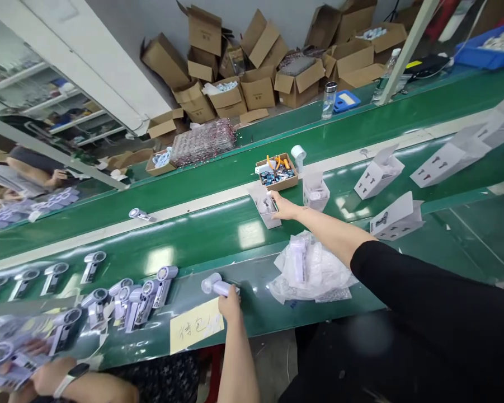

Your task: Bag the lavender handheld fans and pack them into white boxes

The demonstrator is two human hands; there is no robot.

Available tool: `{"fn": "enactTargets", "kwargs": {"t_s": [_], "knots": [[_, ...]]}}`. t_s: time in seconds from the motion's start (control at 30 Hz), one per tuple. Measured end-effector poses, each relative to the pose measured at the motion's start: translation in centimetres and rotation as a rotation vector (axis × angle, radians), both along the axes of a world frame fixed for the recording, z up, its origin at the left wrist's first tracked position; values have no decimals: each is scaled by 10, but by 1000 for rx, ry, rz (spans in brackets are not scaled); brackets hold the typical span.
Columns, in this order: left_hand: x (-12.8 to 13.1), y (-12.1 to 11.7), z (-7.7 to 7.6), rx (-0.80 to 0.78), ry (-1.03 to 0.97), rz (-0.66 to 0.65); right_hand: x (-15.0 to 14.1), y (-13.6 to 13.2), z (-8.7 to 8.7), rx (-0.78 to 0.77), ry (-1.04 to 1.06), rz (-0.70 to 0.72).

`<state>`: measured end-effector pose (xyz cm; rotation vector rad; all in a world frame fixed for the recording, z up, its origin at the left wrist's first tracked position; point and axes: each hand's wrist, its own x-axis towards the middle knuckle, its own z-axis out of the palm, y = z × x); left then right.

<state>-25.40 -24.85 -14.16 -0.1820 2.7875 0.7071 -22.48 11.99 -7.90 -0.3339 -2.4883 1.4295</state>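
Lavender handheld fan (221,286) gripped in the left hand (230,303) above the green surface (252,313), beside a yellow paper sign (196,326), right hand (282,206) grasping the edge of an open white box (265,208).

Belt (218,217) showing smooth, glossy green. Lavender devices (164,280) looking like smooth plastic. Bags (314,274) looking like crinkly clear plastic. Cartons (258,89) showing matt brown cardboard. Note (196,326) looking like paper.

Clear bottle (329,102) (capped), cardboard boxes (258,89)
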Motion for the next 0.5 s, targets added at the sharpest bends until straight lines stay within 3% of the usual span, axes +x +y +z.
{"fn": "enactTargets", "kwargs": {"t_s": [0.07,0.13,0.2,0.23,0.3,0.4,0.43,0.5], "knots": [[16,13,15,291,15,109,22,-8,6,-73,91,-88],[48,38,37,684,-3,154,60,-26,15,-253,149,-181],[96,72,61,972,-92,38,110,-50,25,-560,99,-146],[123,89,72,1023,-156,-82,137,-62,29,-721,58,-81],[173,120,89,995,-345,-418,188,-77,38,-984,50,-54],[210,152,92,842,-617,-890,258,-76,48,-1193,128,-301],[208,158,86,772,-582,-954,279,-71,49,-1232,113,-365],[191,162,70,565,-284,-953,316,-60,46,-1293,-16,-413]]}}
